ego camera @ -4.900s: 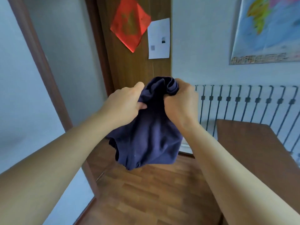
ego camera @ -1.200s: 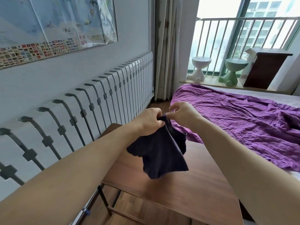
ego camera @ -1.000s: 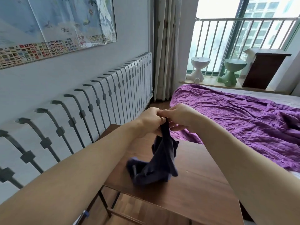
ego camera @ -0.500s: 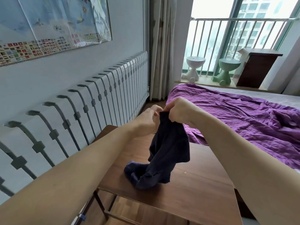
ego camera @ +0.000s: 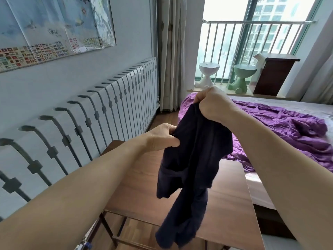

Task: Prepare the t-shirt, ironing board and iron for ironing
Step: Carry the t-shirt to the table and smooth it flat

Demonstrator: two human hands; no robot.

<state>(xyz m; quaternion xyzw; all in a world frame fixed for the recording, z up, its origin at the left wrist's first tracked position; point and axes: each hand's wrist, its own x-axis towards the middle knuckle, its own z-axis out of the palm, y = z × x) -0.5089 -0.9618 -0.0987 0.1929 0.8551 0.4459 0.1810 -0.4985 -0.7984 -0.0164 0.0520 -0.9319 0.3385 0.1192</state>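
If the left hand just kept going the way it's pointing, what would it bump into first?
The left hand points rightward and already pinches the dark t-shirt, so the cloth comes first. Beyond that, probably the purple bedspread, though depth is hard to judge.

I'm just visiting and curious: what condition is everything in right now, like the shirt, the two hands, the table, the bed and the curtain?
t-shirt: bunched, hanging in the air above the table, held by both hands.
left hand: closed, pinching the shirt's side edge.
right hand: closed, gripping the shirt's top, raised higher than the left.
table: bare wood where visible.
purple bedcover: rumpled, spread over the bed.
curtain: drawn aside, window uncovered.
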